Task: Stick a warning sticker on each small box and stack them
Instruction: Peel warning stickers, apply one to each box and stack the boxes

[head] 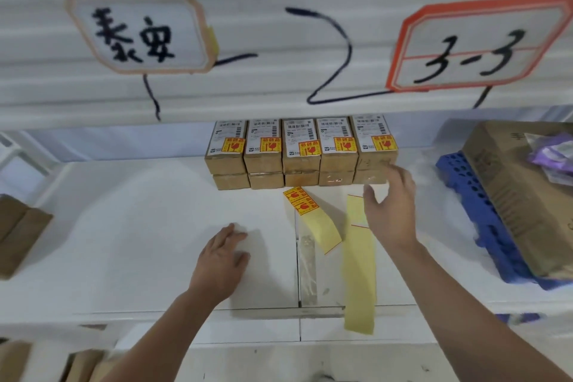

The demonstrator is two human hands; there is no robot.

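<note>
White counter (139, 226) runs under a shelf edge hung with two handwritten signs (138, 31). At its back the small boxes (300, 164) stand stacked two high, five across, each top one bearing warning stickers (310, 148). Just before them lies a sticker strip (302, 205) with two stickers left, beside a bare backing strip (359, 273). The left hand (221, 260) rests flat on the counter, fingers (235, 236) straight. The right hand (390, 208) is spread open, holding nothing, at the stack's right end. A blue tray (465, 195) sits far right.
</note>
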